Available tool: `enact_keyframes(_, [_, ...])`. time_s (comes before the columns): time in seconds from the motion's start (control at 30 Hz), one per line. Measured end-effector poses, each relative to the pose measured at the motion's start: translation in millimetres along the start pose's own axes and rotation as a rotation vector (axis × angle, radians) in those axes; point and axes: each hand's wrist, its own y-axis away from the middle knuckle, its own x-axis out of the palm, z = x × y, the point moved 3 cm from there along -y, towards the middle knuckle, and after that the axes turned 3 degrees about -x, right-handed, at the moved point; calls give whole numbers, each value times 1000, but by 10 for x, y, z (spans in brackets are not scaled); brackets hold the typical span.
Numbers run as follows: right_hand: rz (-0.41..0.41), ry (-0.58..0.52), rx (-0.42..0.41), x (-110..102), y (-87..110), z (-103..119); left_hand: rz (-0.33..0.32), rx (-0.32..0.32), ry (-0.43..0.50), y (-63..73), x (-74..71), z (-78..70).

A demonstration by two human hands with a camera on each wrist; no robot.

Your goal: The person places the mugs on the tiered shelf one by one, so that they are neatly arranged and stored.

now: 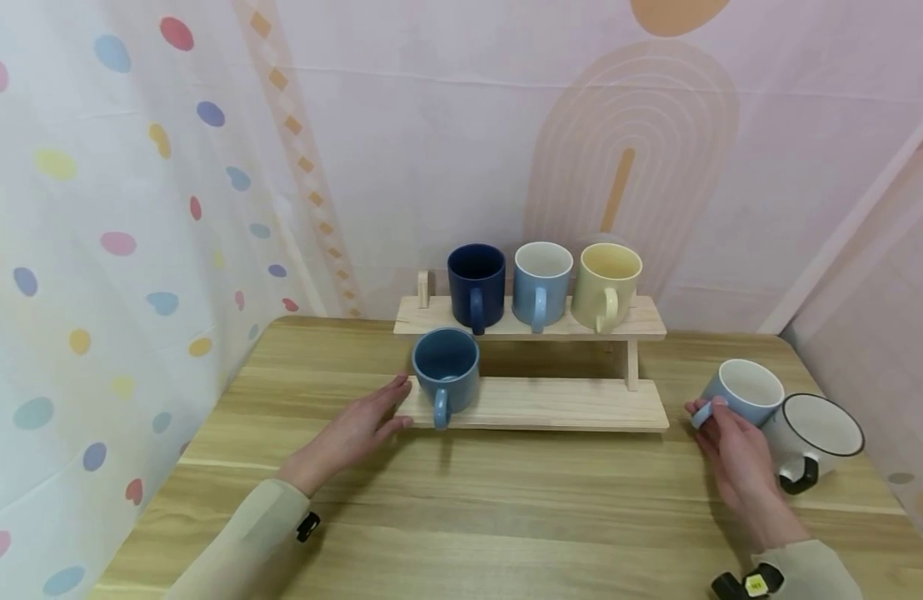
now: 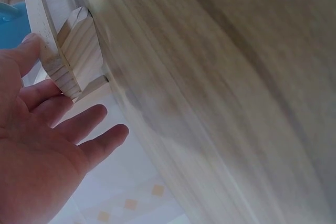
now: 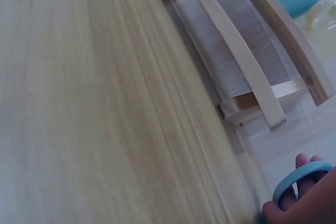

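My right hand [image 1: 739, 458] holds a light blue mug [image 1: 745, 392] with a white inside by its handle; the fingers pass through the handle [image 3: 302, 177] in the right wrist view. At the left end of a two-tier wooden shelf [image 1: 566, 404], my left hand [image 1: 349, 437] holds the end of the lower board [image 2: 50, 51], thumb on one side and index and middle fingers on the other. Its other two fingers stretch out. A teal-blue mug [image 1: 446, 367] stands on that board beside this hand, handle toward me.
Dark blue [image 1: 476, 287], light blue [image 1: 542, 283] and yellow [image 1: 607, 286] mugs stand in a row on the upper tier. Close by the right hand stands a white mug [image 1: 814, 437] with a black rim and handle. Patterned curtains [image 1: 431, 150] border the wooden table [image 1: 521, 508].
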Motion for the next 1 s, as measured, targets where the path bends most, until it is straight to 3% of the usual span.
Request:
enact_keyframes(0.27, [-62, 123, -14, 55, -5, 9, 5, -7, 17, 0, 5, -3])
enact_keyframes(0.5, [-124, 145, -36, 75, -20, -20, 7, -16, 19, -1, -11, -11])
enact_keyframes(1.0, [-270, 140, -213, 28, 31, -9, 0, -17, 7, -4, 11, 15])
